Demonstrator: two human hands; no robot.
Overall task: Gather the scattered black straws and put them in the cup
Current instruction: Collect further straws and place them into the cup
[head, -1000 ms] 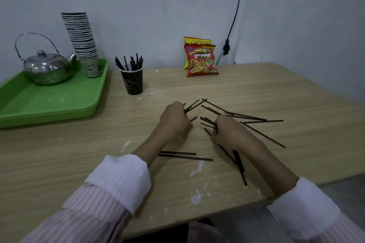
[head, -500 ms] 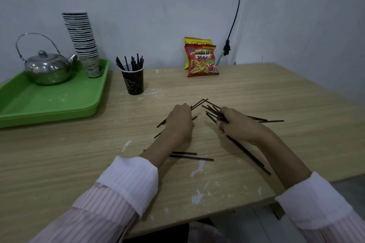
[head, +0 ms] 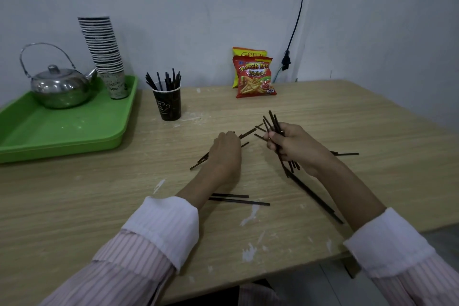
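A black paper cup point(head: 168, 104) stands at the back of the wooden table point(head: 347, 119) with several black straws upright in it. My right hand point(head: 296, 148) is shut on a tilted bundle of black straws point(head: 273, 120), whose lower ends rest on the table. My left hand point(head: 226, 151) lies palm down on several straws point(head: 198, 163) that stick out on both sides of it. Two loose straws point(head: 238, 201) lie near my left wrist. One more straw point(head: 346, 154) pokes out beyond my right wrist.
A green tray point(head: 62, 131) at the left holds a steel kettle point(head: 60, 85) and a tall stack of paper cups point(head: 105, 52). Two snack bags point(head: 254, 76) lean on the back wall beside a hanging black cable point(head: 295, 25). The table edge runs near my sleeves.
My right hand has raised its bundle of straws, tilting their tips upward. My left hand has slid slightly right over the straws beneath it.
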